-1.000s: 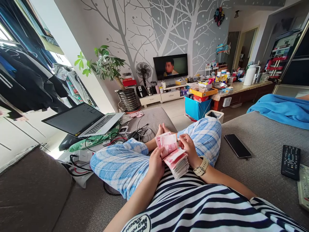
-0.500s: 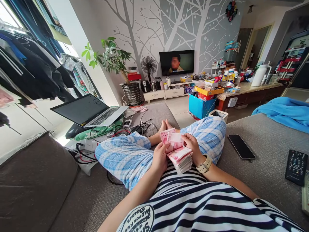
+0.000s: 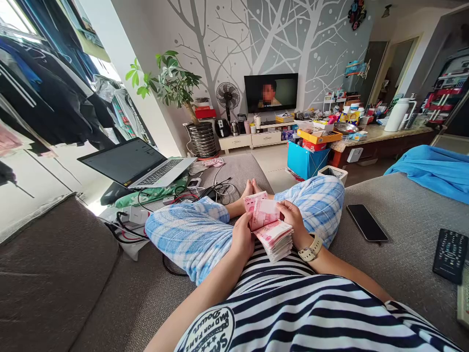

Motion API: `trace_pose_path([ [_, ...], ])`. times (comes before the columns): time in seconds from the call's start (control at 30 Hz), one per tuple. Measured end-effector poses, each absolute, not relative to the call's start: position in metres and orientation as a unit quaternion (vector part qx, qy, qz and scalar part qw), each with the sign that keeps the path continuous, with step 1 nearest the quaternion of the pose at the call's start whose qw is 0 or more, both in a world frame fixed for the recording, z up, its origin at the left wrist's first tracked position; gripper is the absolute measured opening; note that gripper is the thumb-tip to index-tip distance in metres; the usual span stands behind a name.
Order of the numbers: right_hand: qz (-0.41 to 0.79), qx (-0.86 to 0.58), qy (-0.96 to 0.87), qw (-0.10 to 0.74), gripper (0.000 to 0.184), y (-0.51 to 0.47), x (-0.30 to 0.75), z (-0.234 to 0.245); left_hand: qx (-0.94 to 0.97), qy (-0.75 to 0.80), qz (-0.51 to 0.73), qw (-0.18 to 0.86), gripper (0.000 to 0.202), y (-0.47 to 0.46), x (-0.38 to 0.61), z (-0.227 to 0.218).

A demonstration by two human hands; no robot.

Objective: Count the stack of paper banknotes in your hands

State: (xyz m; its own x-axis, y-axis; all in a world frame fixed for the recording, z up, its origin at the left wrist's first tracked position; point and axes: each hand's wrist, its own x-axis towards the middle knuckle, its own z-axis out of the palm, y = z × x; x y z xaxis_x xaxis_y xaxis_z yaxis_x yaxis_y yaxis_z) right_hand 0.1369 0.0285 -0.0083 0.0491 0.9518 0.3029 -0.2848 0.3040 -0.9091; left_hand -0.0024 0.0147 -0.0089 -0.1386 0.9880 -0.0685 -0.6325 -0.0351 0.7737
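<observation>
A thick stack of red banknotes (image 3: 274,235) is folded over above my lap, its lower half fanning toward my striped shirt. My left hand (image 3: 242,234) grips the stack at its left side, thumb on top of the notes. At the upper right, the fingers of my right hand (image 3: 292,217) pinch the edge of a single banknote (image 3: 266,211), whose pale end lies against the upright part of the stack. The wrist behind that hand wears a cream watch (image 3: 310,248). My crossed legs in blue checked trousers (image 3: 190,234) surround both hands.
An open laptop (image 3: 139,166) stands on the sofa's left part, with tangled cables (image 3: 220,188) beside it. To the right lie a black phone (image 3: 366,223) and a remote control (image 3: 450,255). A blue blanket (image 3: 432,168) drapes over the sofa at far right.
The view has shifted slightly. My left thumb has slid up a little along the notes, while my right hand keeps its pinch on the banknote's edge.
</observation>
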Motion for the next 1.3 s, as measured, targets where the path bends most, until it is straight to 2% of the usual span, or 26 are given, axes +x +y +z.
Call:
trace_pose_path([
  [0.5, 0.490, -0.330, -0.482, 0.648, 0.030, 0.025, 0.136, -0.003, 0.262, 0.349, 0.675, 0.595, 0.021, 0.013, -0.002, -0.007],
  [0.7, 0.481, -0.330, -0.473, 0.661, 0.038, 0.025, 0.137, 0.002, 0.267, 0.356, 0.669, 0.595, 0.020, 0.011, -0.001, -0.002],
  [0.9, 0.479, -0.336, -0.470, 0.660, 0.034, 0.026, 0.137, 0.002, 0.285, 0.349, 0.648, 0.614, 0.016, 0.006, 0.000, 0.007],
  [1.3, 0.499, -0.344, -0.485, 0.630, 0.029, 0.028, 0.136, -0.003, 0.298, 0.339, 0.642, 0.620, 0.020, 0.007, -0.002, 0.004],
])
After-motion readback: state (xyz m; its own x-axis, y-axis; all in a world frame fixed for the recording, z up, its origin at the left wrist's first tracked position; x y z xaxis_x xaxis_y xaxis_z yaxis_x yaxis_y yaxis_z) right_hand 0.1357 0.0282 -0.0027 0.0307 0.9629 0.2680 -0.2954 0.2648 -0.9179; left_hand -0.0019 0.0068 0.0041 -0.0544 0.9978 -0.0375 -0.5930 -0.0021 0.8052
